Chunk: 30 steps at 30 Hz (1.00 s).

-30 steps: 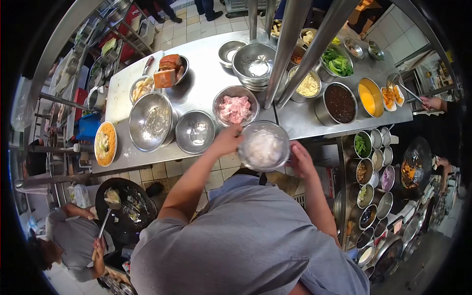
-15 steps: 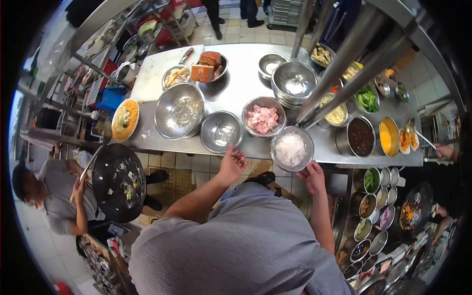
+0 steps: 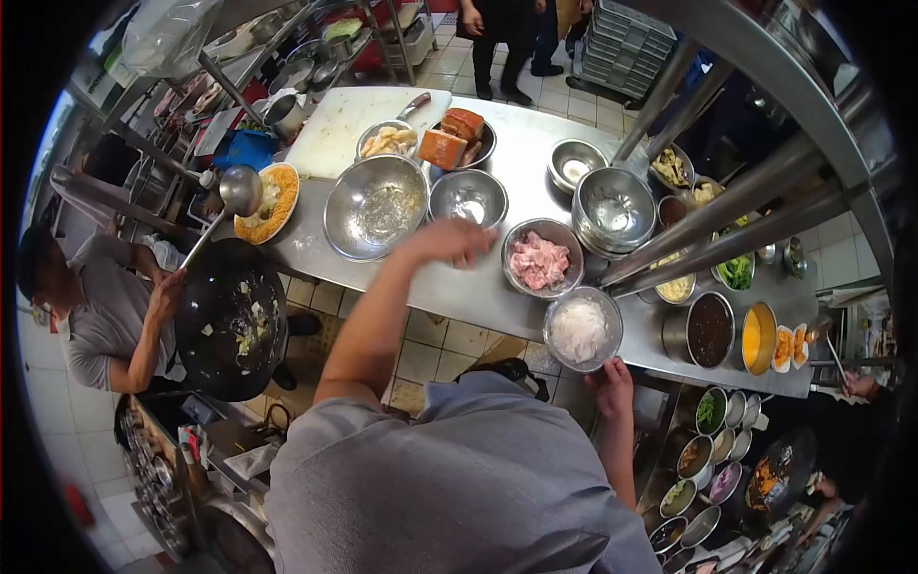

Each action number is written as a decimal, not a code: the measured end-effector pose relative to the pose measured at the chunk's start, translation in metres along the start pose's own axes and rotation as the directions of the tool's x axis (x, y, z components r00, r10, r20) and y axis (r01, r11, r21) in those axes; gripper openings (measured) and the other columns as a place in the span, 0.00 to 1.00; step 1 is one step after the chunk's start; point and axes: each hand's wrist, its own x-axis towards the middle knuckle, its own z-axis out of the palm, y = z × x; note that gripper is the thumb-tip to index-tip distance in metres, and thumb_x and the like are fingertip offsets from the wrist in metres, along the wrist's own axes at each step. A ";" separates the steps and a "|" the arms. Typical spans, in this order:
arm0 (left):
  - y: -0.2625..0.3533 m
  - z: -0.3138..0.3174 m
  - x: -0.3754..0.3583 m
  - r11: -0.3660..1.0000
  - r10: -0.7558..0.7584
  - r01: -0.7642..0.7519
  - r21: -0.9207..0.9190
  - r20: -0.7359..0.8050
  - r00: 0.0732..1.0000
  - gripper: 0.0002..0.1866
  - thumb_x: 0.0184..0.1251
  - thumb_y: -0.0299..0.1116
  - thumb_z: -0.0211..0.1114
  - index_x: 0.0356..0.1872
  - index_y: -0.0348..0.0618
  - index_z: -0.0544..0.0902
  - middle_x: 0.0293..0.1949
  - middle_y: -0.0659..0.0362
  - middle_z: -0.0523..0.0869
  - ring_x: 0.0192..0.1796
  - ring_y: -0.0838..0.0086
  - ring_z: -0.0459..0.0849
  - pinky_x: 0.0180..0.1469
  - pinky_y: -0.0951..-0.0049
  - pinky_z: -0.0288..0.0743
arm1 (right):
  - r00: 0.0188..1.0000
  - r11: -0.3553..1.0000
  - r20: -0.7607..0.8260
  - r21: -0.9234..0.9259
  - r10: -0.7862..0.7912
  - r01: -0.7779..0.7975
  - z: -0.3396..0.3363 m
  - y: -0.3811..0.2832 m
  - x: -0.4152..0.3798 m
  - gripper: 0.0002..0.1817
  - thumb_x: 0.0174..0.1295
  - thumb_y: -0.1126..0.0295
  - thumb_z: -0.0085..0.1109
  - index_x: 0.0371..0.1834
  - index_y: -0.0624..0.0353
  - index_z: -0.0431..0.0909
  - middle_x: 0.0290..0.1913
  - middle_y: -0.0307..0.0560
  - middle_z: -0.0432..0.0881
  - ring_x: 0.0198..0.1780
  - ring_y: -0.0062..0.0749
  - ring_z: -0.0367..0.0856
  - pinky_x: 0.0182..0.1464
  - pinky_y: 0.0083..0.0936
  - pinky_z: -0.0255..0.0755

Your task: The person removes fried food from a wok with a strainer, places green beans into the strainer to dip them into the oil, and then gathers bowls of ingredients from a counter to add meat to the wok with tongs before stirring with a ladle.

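On the steel table (image 3: 359, 273), my right hand (image 3: 612, 386) pinches the near rim of a bowl of white powder (image 3: 579, 330). My left hand (image 3: 449, 241) hovers just below a small bowl with a little clear content (image 3: 469, 199); it is blurred, and whether it touches anything is unclear. A bowl of raw pink meat (image 3: 539, 261) stands between the hands, beside the powder bowl. To the left is a larger steel bowl with residue inside (image 3: 376, 209). Behind it are a bowl of pale pieces (image 3: 389, 141) and browned meat blocks (image 3: 446, 148).
A stack of steel bowls (image 3: 615, 212) stands behind the meat. Shelf posts (image 3: 732, 230) cross the right side. At left, a co-worker (image 3: 120, 316) holds a ladle (image 3: 241, 190) over a dark wok (image 3: 225, 325). A knife (image 3: 414, 105) lies on the white board (image 3: 335, 129).
The small bowl has moved back, close to the larger bowl. My left hand has reached forward over the table. The co-worker's ladle has risen from the wok toward the plate of orange food.
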 end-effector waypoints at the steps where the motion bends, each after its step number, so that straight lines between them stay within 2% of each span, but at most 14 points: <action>1: -0.006 -0.040 0.010 0.995 0.071 -0.077 -0.055 -0.102 0.992 0.12 0.53 0.38 0.55 0.30 0.40 0.80 0.28 0.58 0.81 0.27 0.73 0.78 0.28 0.75 0.71 | 1.000 1.000 0.004 -0.004 -0.004 0.004 0.001 0.002 -0.001 0.05 0.59 0.69 0.54 0.32 0.51 0.68 0.33 0.37 0.77 0.35 0.25 0.77 0.36 0.28 0.78; 2: -0.012 -0.081 0.019 0.982 0.141 -0.163 -0.094 -0.202 0.969 0.08 0.48 0.31 0.57 0.25 0.38 0.81 0.34 0.57 0.83 0.33 0.68 0.82 0.33 0.70 0.75 | 1.000 1.000 -0.020 0.022 -0.009 0.010 0.004 0.003 -0.001 0.05 0.59 0.69 0.54 0.32 0.52 0.68 0.33 0.37 0.77 0.35 0.26 0.77 0.36 0.28 0.78; 3: -0.059 -0.116 0.050 0.895 0.147 0.068 0.441 -0.434 0.889 0.10 0.51 0.30 0.52 0.27 0.39 0.81 0.32 0.53 0.83 0.32 0.64 0.81 0.35 0.67 0.75 | 0.999 0.999 -0.042 0.048 -0.015 0.017 0.005 0.004 -0.002 0.05 0.58 0.69 0.54 0.32 0.52 0.68 0.33 0.37 0.76 0.35 0.26 0.77 0.36 0.29 0.78; 4: -0.098 -0.149 0.065 0.979 -0.112 0.199 0.041 -0.706 0.699 0.11 0.51 0.32 0.52 0.29 0.39 0.81 0.31 0.50 0.82 0.34 0.61 0.81 0.37 0.66 0.75 | 0.999 0.998 -0.043 0.063 -0.021 0.024 0.002 0.009 0.000 0.04 0.59 0.69 0.54 0.33 0.52 0.69 0.34 0.37 0.76 0.36 0.26 0.77 0.37 0.29 0.78; 5: -0.131 -0.170 0.074 0.929 -0.071 0.354 0.108 -0.886 0.459 0.12 0.50 0.36 0.54 0.26 0.39 0.81 0.28 0.45 0.81 0.35 0.60 0.81 0.37 0.64 0.73 | 0.999 0.997 -0.036 0.059 -0.038 0.040 0.002 0.010 -0.001 0.04 0.59 0.69 0.54 0.33 0.52 0.69 0.34 0.37 0.76 0.36 0.26 0.77 0.37 0.29 0.78; 6: -0.187 -0.199 0.088 0.721 -0.357 0.682 0.121 -0.779 0.516 0.11 0.49 0.35 0.57 0.29 0.40 0.82 0.36 0.46 0.81 0.40 0.57 0.81 0.41 0.62 0.74 | 1.000 0.999 -0.030 0.041 0.000 0.001 0.005 0.010 -0.003 0.04 0.59 0.69 0.53 0.34 0.52 0.69 0.35 0.37 0.77 0.38 0.26 0.77 0.38 0.30 0.77; 7: -0.236 -0.207 0.090 0.640 -0.365 0.729 0.244 -0.738 0.568 0.11 0.48 0.34 0.58 0.30 0.41 0.83 0.37 0.47 0.81 0.40 0.58 0.81 0.43 0.63 0.73 | 0.999 0.999 -0.028 0.029 0.036 -0.035 0.009 0.010 -0.004 0.04 0.60 0.68 0.52 0.36 0.53 0.69 0.36 0.37 0.77 0.39 0.26 0.77 0.39 0.31 0.77; 8: -0.236 -0.211 0.082 0.528 -0.443 0.724 0.444 -0.583 0.681 0.12 0.46 0.35 0.61 0.32 0.42 0.83 0.37 0.48 0.81 0.42 0.59 0.81 0.44 0.65 0.74 | 1.000 0.999 -0.027 0.037 0.009 -0.008 0.014 0.007 -0.003 0.04 0.60 0.68 0.52 0.36 0.53 0.69 0.36 0.37 0.77 0.39 0.26 0.77 0.39 0.31 0.77; 9: -0.254 -0.208 0.078 0.495 -0.476 0.708 0.504 -0.524 0.706 0.13 0.46 0.36 0.61 0.32 0.43 0.83 0.38 0.47 0.81 0.41 0.60 0.82 0.43 0.66 0.74 | 0.999 0.999 -0.011 0.009 0.038 -0.038 0.018 0.005 -0.006 0.05 0.60 0.69 0.52 0.37 0.53 0.70 0.37 0.38 0.77 0.39 0.26 0.77 0.40 0.31 0.76; 13: -0.257 -0.204 0.080 0.579 -0.542 0.651 0.490 -0.365 0.757 0.10 0.49 0.32 0.58 0.30 0.38 0.82 0.35 0.49 0.82 0.35 0.61 0.82 0.38 0.69 0.75 | 0.999 0.999 0.012 -0.024 0.049 -0.049 0.015 0.007 -0.007 0.07 0.60 0.69 0.51 0.40 0.54 0.71 0.40 0.38 0.77 0.40 0.26 0.77 0.41 0.30 0.76; 20: -0.267 -0.206 0.090 0.666 -0.565 0.683 0.300 -0.396 0.724 0.09 0.51 0.32 0.57 0.29 0.37 0.80 0.32 0.51 0.80 0.32 0.65 0.80 0.35 0.70 0.75 | 0.992 0.991 -0.017 -0.048 0.125 -0.126 0.022 0.001 -0.010 0.07 0.60 0.66 0.52 0.40 0.51 0.71 0.39 0.37 0.77 0.42 0.27 0.76 0.43 0.31 0.72; 24: -0.278 -0.205 0.094 0.774 -0.509 0.633 0.027 -0.568 0.647 0.09 0.52 0.32 0.57 0.29 0.36 0.78 0.31 0.52 0.79 0.30 0.68 0.79 0.33 0.70 0.75 | 0.987 0.986 -0.010 -0.042 0.159 -0.159 0.020 0.004 -0.013 0.10 0.61 0.67 0.49 0.45 0.53 0.70 0.42 0.37 0.77 0.42 0.24 0.76 0.41 0.30 0.75; 28: -0.265 -0.217 0.081 0.875 -0.463 0.129 -0.467 -0.727 0.507 0.09 0.53 0.32 0.56 0.29 0.36 0.77 0.29 0.53 0.78 0.28 0.70 0.78 0.31 0.71 0.75 | 0.995 0.992 0.008 -0.067 0.104 -0.103 0.031 0.000 -0.016 0.11 0.61 0.67 0.50 0.45 0.55 0.68 0.42 0.38 0.74 0.45 0.26 0.73 0.45 0.31 0.72; 30: -0.217 -0.209 0.059 0.838 -0.426 -0.131 -0.529 -0.785 0.450 0.08 0.55 0.32 0.55 0.29 0.37 0.74 0.26 0.56 0.76 0.25 0.72 0.77 0.28 0.74 0.75 | 0.997 0.996 0.007 -0.058 0.075 -0.075 0.022 0.007 -0.011 0.08 0.61 0.69 0.50 0.41 0.56 0.68 0.40 0.40 0.74 0.42 0.27 0.74 0.45 0.31 0.73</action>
